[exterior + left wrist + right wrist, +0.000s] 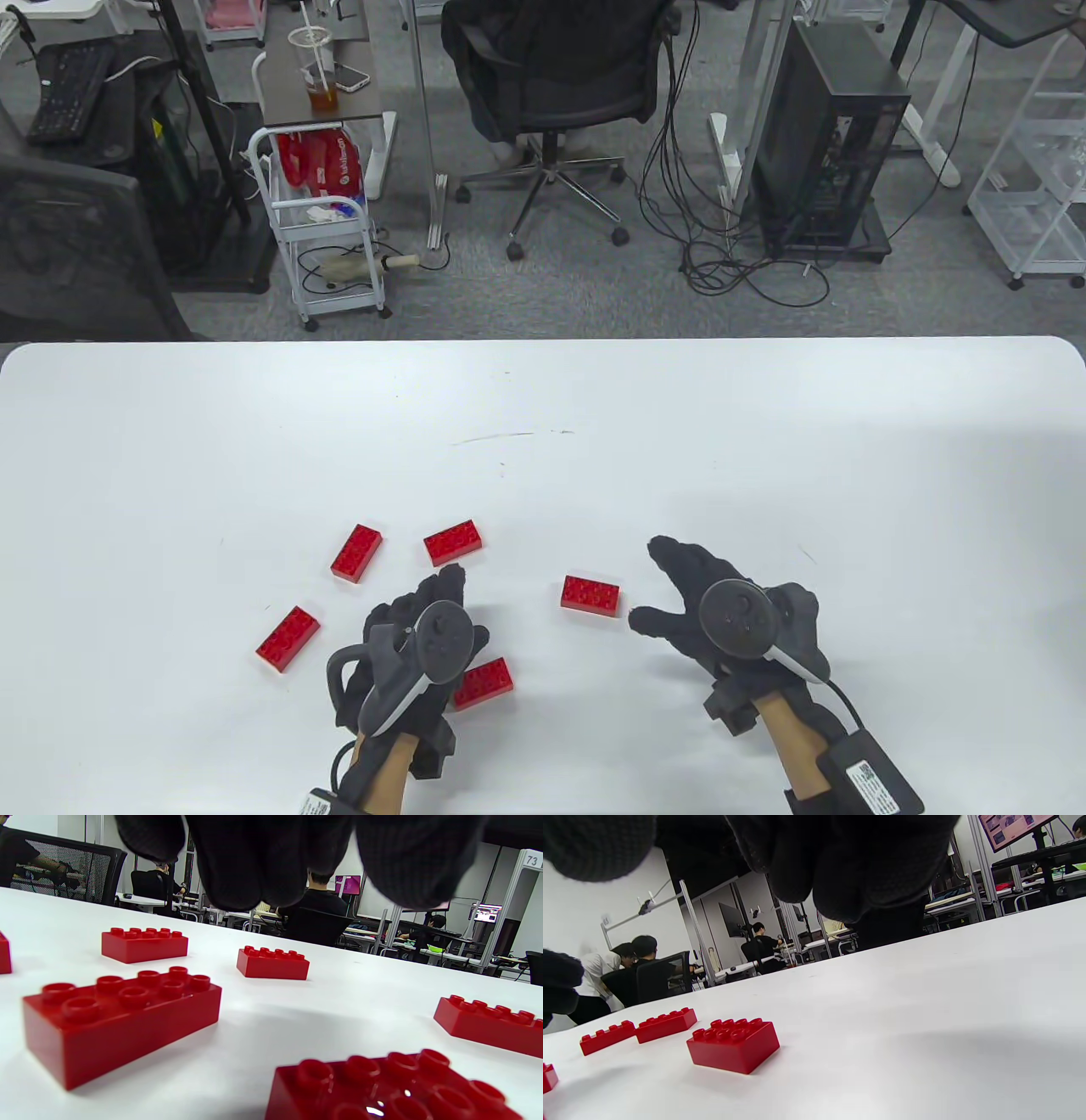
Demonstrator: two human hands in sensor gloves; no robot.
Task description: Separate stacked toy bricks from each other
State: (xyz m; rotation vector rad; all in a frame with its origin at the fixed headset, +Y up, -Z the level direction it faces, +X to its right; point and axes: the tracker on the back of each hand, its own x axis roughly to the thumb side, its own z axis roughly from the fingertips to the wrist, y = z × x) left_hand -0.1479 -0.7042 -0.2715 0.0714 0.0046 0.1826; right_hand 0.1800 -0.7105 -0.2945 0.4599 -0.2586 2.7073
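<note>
Office (desks [428, 955], computer tower [827, 140])

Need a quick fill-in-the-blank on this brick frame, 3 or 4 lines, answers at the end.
1. The table holds ____ separate bricks.
2. Every brick, such as the one nearest the right hand, at, is coloured ____.
3. The brick partly hidden under the left hand, at, lies with its studs facing ____.
4. Neither hand holds a brick; the right hand's fingers are spread ____.

Missing words: five; red; up; open
</note>
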